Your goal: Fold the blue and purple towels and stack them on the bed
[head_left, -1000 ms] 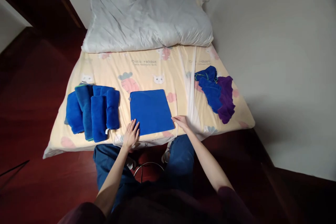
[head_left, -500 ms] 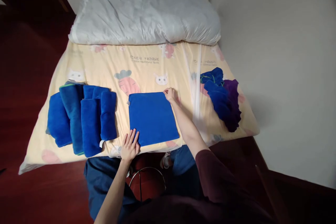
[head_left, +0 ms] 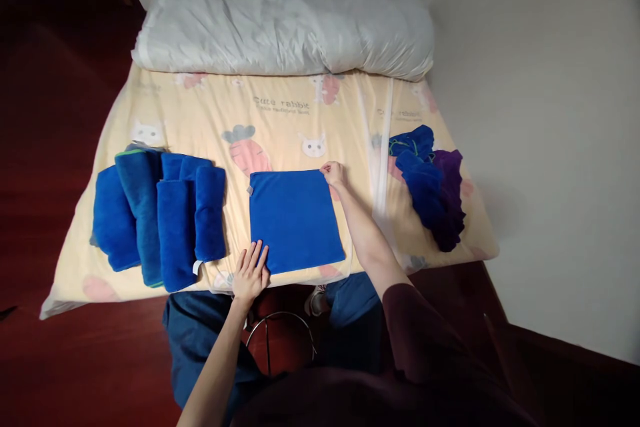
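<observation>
A square blue towel (head_left: pixel 297 220) lies flat on the bed, with a small pale tag at its far left corner. My left hand (head_left: pixel 251 272) rests flat on its near left corner, fingers stretched out. At the far right corner, my right hand (head_left: pixel 334 174) pinches the cloth's edge between thumb and fingers. To the left sit several folded blue towels (head_left: pixel 175 233), one of them teal with green edging (head_left: pixel 137 213). A crumpled heap of blue cloths (head_left: pixel 420 180) lies to the right, with a purple cloth (head_left: pixel 450 170) beside it.
The bed has a yellow rabbit-and-carrot sheet (head_left: pixel 200 120). A grey-white quilt (head_left: pixel 285 20) is bunched across its far end. A white wall (head_left: pixel 540 147) stands close on the right. Below the near edge, a round metal stool frame (head_left: pixel 280 317) shows between my legs.
My right hand has pulled the towel's far right corner slightly outward to the right. My left hand stays on the near left corner. The whole view has shifted a little.
</observation>
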`<state>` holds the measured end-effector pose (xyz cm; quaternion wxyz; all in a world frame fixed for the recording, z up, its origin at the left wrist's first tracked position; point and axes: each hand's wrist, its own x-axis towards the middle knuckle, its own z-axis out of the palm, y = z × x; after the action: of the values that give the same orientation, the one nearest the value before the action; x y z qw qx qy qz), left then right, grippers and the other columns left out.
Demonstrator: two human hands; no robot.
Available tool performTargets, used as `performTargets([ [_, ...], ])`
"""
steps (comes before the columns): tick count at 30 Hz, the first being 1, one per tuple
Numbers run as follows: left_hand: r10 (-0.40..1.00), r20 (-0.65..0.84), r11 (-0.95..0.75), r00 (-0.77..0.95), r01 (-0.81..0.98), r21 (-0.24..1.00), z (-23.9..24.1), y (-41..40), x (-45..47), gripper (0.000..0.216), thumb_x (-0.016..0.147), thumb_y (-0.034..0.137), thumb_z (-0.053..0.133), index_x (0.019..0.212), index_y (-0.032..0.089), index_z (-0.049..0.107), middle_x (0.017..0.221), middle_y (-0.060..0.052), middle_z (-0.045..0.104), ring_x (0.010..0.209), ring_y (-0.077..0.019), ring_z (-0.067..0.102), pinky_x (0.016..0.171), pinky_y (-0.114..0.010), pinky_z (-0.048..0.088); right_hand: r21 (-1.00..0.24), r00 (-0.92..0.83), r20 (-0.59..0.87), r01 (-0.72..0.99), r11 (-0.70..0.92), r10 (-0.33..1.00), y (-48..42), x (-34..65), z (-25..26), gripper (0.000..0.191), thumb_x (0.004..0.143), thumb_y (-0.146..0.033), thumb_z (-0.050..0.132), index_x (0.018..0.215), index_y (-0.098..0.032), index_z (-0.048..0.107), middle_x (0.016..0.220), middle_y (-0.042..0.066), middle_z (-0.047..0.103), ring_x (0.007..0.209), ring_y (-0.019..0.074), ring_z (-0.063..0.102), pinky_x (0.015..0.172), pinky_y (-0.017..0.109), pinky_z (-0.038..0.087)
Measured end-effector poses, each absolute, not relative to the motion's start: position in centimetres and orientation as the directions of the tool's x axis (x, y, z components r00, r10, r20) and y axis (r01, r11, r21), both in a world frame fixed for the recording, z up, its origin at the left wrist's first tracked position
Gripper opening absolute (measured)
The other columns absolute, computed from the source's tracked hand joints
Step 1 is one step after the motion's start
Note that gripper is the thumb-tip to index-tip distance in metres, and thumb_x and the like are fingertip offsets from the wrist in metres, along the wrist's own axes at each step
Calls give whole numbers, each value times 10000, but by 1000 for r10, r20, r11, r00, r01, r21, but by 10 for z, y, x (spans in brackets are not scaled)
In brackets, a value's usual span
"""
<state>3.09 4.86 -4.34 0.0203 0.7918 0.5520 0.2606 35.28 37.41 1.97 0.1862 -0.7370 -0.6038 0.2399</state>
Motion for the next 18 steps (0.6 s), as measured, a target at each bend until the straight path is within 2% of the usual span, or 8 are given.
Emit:
performTargets([
  [2,884,389,-390,259,867,310,-44,49,31,771,981,181,478,1710,247,236,1684,-80,369,1534,-289,437,1348,-465,236,-485,140,-67,861,-155,988,368,349,21,231,938,-131,600,1010,-132,820,1075,137,800,1006,229,732,979,349,574],
  [5,881,390,-392,267,875,285,-45,48,31,778,978,183,483,1712,234,232,1681,-89,379,1537,-290,436,1339,-470,253,-367,32,112,930,11,993,353,330,21,325,1016,-186,525,1184,-118,795,1308,187,727,1265,298,635,1150,448,475],
  [9,883,383,-384,271,886,259,-45,47,31,773,979,186,485,1712,225,245,1684,-92,384,1544,-286,430,1338,-472,252,-349,-347,138,860,373,928,325,270,17,439,1097,-272,407,1407,-160,697,1534,123,614,1437,271,529,1252,446,381],
  [11,888,373,-379,268,886,267,-43,47,31,752,985,187,483,1706,222,274,1686,-89,385,1553,-280,418,1344,-470,240,-360,-481,130,792,493,867,311,230,12,475,1115,-308,373,1496,-174,624,1630,85,527,1535,240,435,1308,430,309],
  [14,912,319,-360,259,878,314,-37,47,31,695,1012,192,463,1692,223,322,1699,-78,368,1570,-270,394,1345,-474,244,-388,-500,88,779,492,862,298,175,3,504,1113,-327,397,1581,-188,525,1699,74,430,1607,235,330,1343,464,236],
  [16,931,269,-334,247,872,357,-32,48,31,661,1033,201,446,1685,230,339,1711,-68,348,1584,-269,369,1339,-487,260,-420,-454,66,795,437,889,300,150,0,495,1108,-286,407,1581,-194,521,1682,83,457,1584,236,363,1322,466,276],
  [18,943,236,-313,235,869,384,-29,49,31,639,1049,214,437,1681,235,346,1717,-61,340,1595,-271,348,1331,-501,277,-446,-389,74,811,379,918,310,137,0,463,1104,-233,403,1532,-197,576,1606,96,552,1502,236,454,1260,442,361],
])
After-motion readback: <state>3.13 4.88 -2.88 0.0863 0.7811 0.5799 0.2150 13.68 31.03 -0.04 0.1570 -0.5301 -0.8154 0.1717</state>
